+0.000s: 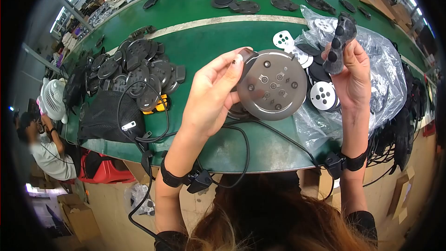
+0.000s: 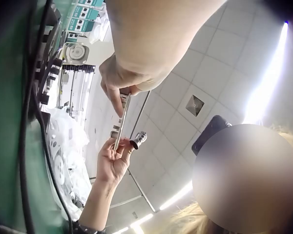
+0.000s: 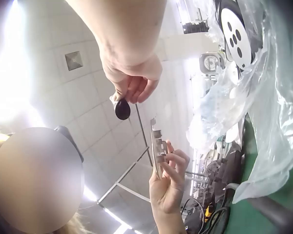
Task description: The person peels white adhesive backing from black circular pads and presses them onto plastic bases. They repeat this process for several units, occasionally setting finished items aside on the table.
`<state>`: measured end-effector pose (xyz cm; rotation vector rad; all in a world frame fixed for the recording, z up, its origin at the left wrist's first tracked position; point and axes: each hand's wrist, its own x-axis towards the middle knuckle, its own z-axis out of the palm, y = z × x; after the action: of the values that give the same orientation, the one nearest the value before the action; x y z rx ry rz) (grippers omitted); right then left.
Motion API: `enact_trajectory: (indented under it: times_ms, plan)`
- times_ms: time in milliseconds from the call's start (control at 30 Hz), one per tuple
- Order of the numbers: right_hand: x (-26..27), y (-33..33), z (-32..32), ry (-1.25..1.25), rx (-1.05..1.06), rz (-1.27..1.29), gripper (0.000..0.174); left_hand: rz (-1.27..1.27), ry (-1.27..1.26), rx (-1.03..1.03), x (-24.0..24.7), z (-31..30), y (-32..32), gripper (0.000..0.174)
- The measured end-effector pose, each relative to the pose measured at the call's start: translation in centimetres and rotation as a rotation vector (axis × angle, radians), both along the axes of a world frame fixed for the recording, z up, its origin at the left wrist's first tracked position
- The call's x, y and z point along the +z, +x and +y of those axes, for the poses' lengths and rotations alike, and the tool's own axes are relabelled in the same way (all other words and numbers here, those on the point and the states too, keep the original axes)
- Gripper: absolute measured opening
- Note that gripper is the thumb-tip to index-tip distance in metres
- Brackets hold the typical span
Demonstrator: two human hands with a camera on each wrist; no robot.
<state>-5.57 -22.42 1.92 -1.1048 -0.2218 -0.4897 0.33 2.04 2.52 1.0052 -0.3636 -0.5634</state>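
Observation:
My left hand (image 1: 209, 94) pinches a smoky translucent round plastic cover (image 1: 284, 88) by its left side, between thumb and fingers. Its broad face, with several small round sockets, points toward the head camera. In the left wrist view the cover (image 2: 125, 114) appears edge-on, as a thin strip. To the right, my right hand (image 1: 354, 76) holds up a dark lobed piece (image 1: 343, 37) with round black spots. From the right wrist view, a black oval end of that lobed piece (image 3: 122, 109) shows below the fingertips. The two held things are apart, raised above the table.
A pile of similar dark covers (image 1: 139, 65) lies on the green table (image 1: 200, 37) at left, near a black mesh pouch (image 1: 109, 118). White and black discs (image 1: 322, 95) lie by a clear plastic bag (image 1: 385, 83) at right. Black cables (image 1: 246, 144) cross the front. Another person (image 1: 51, 148) is at far left.

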Motion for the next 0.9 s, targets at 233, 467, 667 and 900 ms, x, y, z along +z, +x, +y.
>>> enact_trajectory:
  times_ms: [233,467,667,900]
  plan:
    - [1.6,-1.0,1.8,-0.131,0.148,0.146,0.011,-0.085,0.068,0.050,-0.3,0.2,0.5,0.033]
    - [2.0,-1.1,3.2,-0.146,0.233,0.250,0.011,-0.103,-0.136,0.040,-0.3,0.5,-0.1,0.022]
    - [1.7,-1.1,3.8,-0.078,0.275,0.234,0.009,-0.280,-0.308,0.165,-1.2,0.1,-0.4,0.027]
    - [1.5,-1.0,3.8,-0.118,0.275,0.213,0.006,-0.450,-0.258,0.192,-1.4,0.0,-0.8,0.034]
